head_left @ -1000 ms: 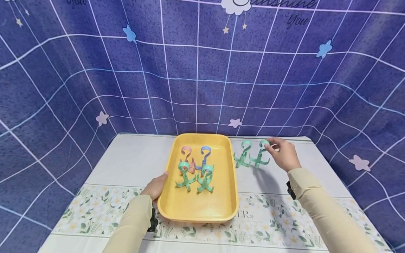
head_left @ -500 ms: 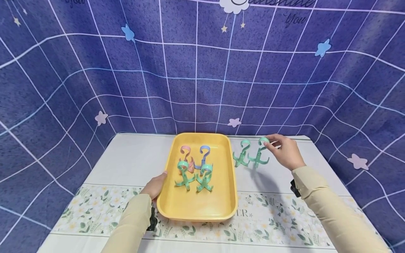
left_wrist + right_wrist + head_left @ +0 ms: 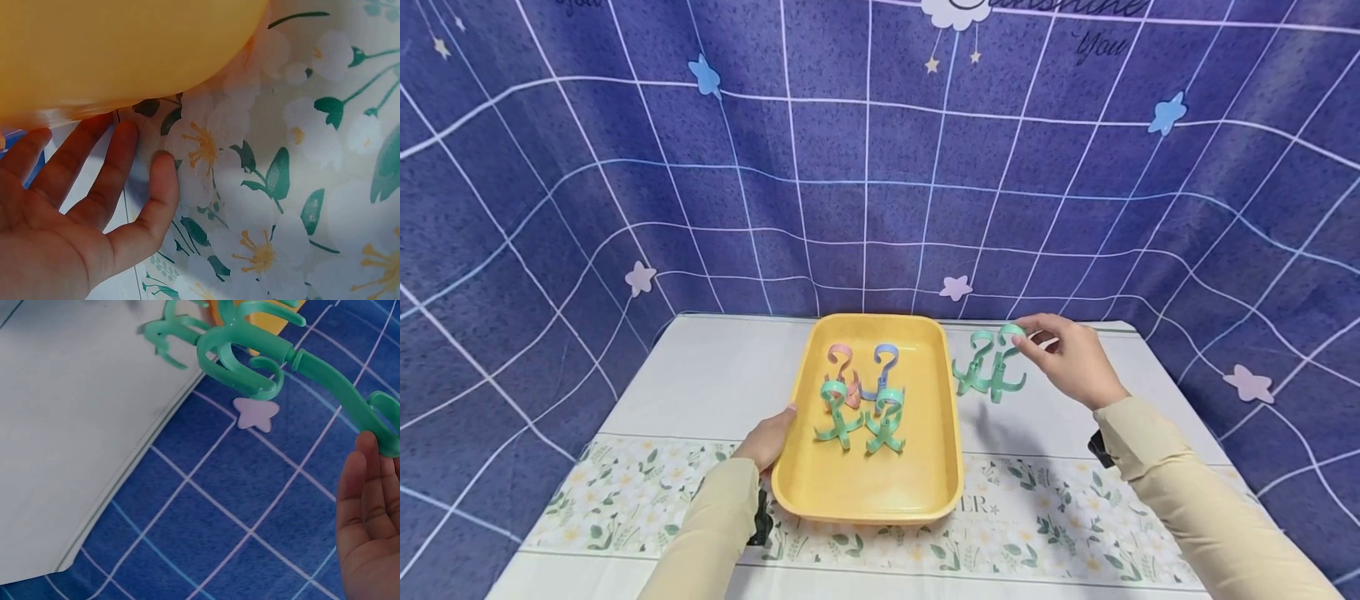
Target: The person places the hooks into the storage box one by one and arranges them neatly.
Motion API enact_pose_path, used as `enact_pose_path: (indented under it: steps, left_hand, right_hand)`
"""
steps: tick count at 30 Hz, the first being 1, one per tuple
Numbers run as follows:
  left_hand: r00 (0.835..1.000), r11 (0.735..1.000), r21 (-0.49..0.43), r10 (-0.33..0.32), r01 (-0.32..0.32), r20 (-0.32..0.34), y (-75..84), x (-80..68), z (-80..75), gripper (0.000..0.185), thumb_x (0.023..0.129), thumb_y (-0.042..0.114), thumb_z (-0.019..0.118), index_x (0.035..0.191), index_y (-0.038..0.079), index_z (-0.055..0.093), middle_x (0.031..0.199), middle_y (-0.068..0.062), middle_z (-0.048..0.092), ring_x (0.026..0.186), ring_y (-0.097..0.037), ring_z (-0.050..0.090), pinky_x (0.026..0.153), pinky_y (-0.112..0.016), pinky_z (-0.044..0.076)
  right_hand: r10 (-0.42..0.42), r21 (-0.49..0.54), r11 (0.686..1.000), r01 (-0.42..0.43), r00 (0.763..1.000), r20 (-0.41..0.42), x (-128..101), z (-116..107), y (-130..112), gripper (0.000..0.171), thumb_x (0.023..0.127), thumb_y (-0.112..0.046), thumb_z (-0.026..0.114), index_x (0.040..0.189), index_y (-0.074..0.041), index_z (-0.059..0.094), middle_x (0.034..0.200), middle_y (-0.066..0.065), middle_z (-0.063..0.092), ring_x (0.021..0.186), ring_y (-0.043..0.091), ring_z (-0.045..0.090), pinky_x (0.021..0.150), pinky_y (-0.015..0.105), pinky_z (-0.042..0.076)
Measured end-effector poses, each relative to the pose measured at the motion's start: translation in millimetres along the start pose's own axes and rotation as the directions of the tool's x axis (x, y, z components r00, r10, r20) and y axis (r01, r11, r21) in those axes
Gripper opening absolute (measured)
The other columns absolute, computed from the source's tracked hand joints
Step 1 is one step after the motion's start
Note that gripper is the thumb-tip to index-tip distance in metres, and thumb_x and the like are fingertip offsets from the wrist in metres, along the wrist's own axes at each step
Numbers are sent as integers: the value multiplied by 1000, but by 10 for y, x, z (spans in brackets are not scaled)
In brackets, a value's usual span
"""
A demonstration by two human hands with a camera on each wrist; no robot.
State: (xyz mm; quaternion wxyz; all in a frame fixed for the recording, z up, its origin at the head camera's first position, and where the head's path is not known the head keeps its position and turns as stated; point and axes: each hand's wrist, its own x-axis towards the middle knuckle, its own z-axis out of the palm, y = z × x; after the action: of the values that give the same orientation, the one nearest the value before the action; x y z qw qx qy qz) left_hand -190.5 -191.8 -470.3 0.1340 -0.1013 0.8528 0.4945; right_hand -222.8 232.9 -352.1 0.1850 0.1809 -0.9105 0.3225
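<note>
My right hand [image 3: 1067, 354] pinches the curled top of a green claw hanger hook [image 3: 1000, 375] between thumb and fingers. It hangs upright, prongs downward, to the right of the yellow tray [image 3: 917, 492]. Just left of it, and overlapping it in the head view, is a second green claw hook [image 3: 976, 371]. My left hand [image 3: 767, 439] holds the tray's left side, thumb at the rim; in the left wrist view its loosely bent fingers [image 3: 103, 169] reach under the edge. Inside the tray stand two green hooks [image 3: 839, 425], a blue hook [image 3: 883, 375] and pink hook pieces [image 3: 842, 375].
A white table cover [image 3: 715, 358] with a floral band [image 3: 640, 500] lies under everything. Behind and at both sides hangs a blue grid-patterned curtain [image 3: 820, 208], close to the table's back edge.
My right hand has moved a little left with the green claw hook, bringing it closer to the other green one. My left hand and the tray stay in place.
</note>
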Motion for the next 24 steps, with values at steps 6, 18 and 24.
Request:
enact_pose_path:
  steps: [6, 18, 24]
  left_hand:
    - [1000, 1000, 6, 18, -18, 6, 2, 0, 2, 67, 111, 51, 24, 144, -2, 49, 83, -15, 67, 61, -22, 66, 53, -33, 54]
    - [1000, 1000, -5, 27, -27, 11, 2, -6, 14, 69, 110, 52, 24, 144, -3, 48, 85, -15, 67, 64, -22, 67, 56, -35, 56]
    - [999, 999, -7, 32, -32, 19, -15, 9, 13, 69, 110, 52, 24, 145, -3, 47, 84, -15, 67, 63, -22, 67, 55, -35, 56]
  right_hand:
    - [-56, 16, 998, 56, 998, 16, 1, 26, -92, 22, 100, -18, 69, 117, -6, 73, 100, 7, 74, 89, 23, 68, 76, 37, 55]
    - [-173, 42, 984, 172, 984, 36, -54, 57, -300, 18, 96, -11, 73, 112, -4, 75, 98, 4, 74, 84, 18, 67, 70, 29, 55]
    - [-206, 82, 976, 201, 976, 71, -119, 92, -410, 19, 96, -11, 73, 113, -3, 74, 100, 4, 74, 83, 16, 66, 70, 30, 56]
